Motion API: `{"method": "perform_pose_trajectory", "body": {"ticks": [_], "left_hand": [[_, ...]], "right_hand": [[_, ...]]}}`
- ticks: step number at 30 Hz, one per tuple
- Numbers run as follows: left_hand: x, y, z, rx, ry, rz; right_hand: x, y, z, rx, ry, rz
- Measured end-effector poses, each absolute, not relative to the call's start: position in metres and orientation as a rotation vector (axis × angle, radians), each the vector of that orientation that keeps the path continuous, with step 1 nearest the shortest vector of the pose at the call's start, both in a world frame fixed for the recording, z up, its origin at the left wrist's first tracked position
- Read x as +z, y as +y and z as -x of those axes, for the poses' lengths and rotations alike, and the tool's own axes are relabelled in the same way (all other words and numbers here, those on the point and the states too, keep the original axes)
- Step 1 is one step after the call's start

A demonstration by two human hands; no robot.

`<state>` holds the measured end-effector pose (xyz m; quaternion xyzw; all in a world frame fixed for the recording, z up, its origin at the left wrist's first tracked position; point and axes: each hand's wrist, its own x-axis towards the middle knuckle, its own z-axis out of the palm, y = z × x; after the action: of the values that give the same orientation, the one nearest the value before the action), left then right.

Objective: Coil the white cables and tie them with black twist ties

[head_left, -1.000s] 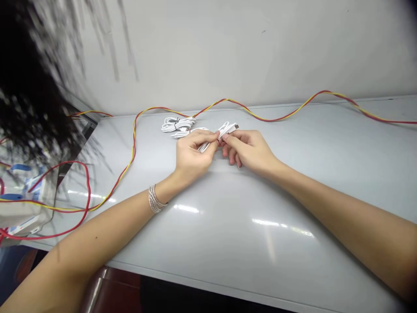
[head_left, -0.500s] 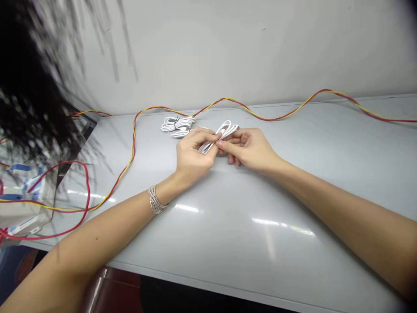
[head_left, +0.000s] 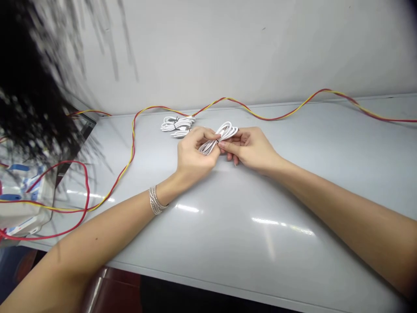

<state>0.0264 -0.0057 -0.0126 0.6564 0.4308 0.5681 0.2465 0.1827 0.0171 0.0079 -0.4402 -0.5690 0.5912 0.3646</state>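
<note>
While the left grip (head_left: 196, 153) clasps a white cable (head_left: 227, 130), the right grip (head_left: 252, 149) pinches it.

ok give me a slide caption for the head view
Left hand and right hand hold a coiled white cable over a grey table, near another tied white bundle.

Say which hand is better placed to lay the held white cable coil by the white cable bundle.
Probably the left hand, holding the white cable coil and nearer the tied white cable bundle; the right hand, also touching the coil, is farther.
</note>
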Motion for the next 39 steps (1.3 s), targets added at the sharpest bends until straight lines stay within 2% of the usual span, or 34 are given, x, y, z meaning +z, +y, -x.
{"method": "perform_pose_trajectory", "body": {"ticks": [11, 17, 29, 39], "left_hand": [[-0.006, -0.001, -0.025, 1.285, 1.221, -1.519], [-0.005, -0.002, -0.028, 1.273, 1.196, -1.531], [-0.008, -0.003, -0.028, 1.252, 1.268, -1.528], [0.003, -0.004, -0.034, 1.259, 1.155, -1.291]], "right_hand": [[0.001, 0.014, -0.182, 1.328, -1.598, 1.142], [-0.002, 0.014, -0.184, 1.147, -1.749, 1.120], [0.000, 0.014, -0.183, 1.358, -1.623, 1.106], [0.002, 0.011, -0.185, 1.287, -1.708, 1.026]]}}
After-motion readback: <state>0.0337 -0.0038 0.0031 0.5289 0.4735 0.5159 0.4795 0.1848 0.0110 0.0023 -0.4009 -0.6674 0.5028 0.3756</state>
